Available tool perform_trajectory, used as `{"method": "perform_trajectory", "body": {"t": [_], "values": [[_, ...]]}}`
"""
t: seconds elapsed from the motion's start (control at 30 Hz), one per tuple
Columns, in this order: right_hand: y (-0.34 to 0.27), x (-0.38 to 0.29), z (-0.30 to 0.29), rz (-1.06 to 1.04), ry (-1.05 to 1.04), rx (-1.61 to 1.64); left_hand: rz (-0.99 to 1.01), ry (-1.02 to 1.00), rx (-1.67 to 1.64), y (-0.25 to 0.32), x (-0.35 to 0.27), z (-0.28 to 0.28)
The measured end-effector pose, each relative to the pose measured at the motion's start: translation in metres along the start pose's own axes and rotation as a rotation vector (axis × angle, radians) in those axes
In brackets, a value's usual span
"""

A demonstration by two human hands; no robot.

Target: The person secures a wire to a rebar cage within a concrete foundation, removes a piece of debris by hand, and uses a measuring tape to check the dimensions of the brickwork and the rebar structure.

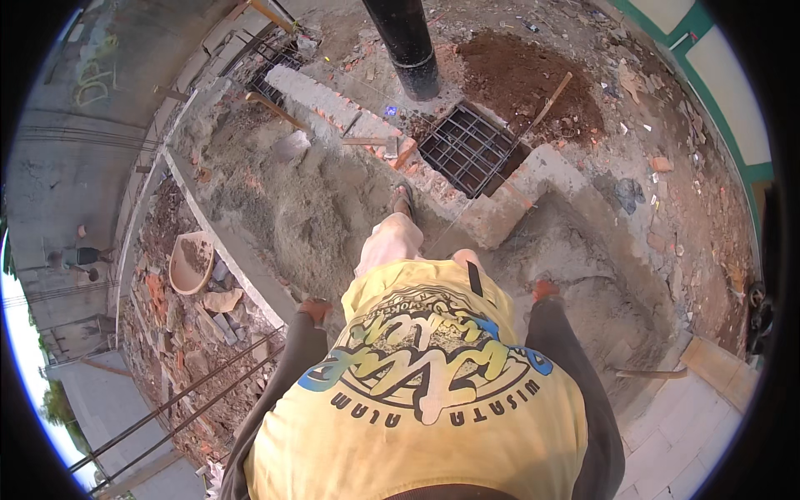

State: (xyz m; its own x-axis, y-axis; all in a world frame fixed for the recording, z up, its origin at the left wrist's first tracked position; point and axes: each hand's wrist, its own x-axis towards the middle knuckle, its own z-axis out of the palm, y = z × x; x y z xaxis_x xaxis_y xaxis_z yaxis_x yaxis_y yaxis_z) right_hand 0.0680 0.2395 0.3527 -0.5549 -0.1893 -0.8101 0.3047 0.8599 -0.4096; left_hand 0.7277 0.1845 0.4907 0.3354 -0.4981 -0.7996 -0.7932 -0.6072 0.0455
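Both arms hang in dark sleeves beside my yellow shirt, which bears printed writing. My left hand point(315, 309) is partly visible near the concrete edge point(219, 234) and a mound of grey sand point(312, 209). On the other side, my right hand point(545, 289) shows small above more grey sand point(565, 250). No held object can be made out in either hand, and their fingers are too small to read. Before my sandalled foot point(404, 199), a hammer point(378, 142) lies on a low brick-and-mortar wall point(325, 97). A dark chisel-like bar point(352, 124) rests near it.
A rebar grid point(465, 147) spans a square pit beside a black column point(406, 56). A wooden-handled shovel point(292, 145) lies in the sand. Rubble surrounds a tan basin point(191, 262) at left. Long rebars point(187, 397) jut across lower left. A person point(78, 257) is farther off.
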Motion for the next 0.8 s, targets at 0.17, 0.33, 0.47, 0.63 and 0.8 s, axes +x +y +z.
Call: {"method": "perform_trajectory", "body": {"t": [0.17,0.33,0.47,0.63,0.8], "values": [[0.088,-0.032,-0.052,-0.099,-0.288,0.251,-0.28,-0.153,-0.092,-0.099,-0.075,0.062],[0.078,0.046,-0.019,-0.414,-0.605,-0.483,-0.207,-0.075,-0.282,-0.063,-0.077,0.085],[0.026,0.006,0.085,-0.565,-0.518,-0.562,-0.092,0.079,-0.36,-0.036,-0.068,0.067],[-0.135,-0.074,0.161,-0.38,-0.657,0.089,0.024,0.193,-0.419,0.04,-0.074,-0.003],[-0.196,-0.096,0.163,-0.463,-0.645,0.169,0.086,0.372,-0.379,0.042,-0.039,-0.027]]}}
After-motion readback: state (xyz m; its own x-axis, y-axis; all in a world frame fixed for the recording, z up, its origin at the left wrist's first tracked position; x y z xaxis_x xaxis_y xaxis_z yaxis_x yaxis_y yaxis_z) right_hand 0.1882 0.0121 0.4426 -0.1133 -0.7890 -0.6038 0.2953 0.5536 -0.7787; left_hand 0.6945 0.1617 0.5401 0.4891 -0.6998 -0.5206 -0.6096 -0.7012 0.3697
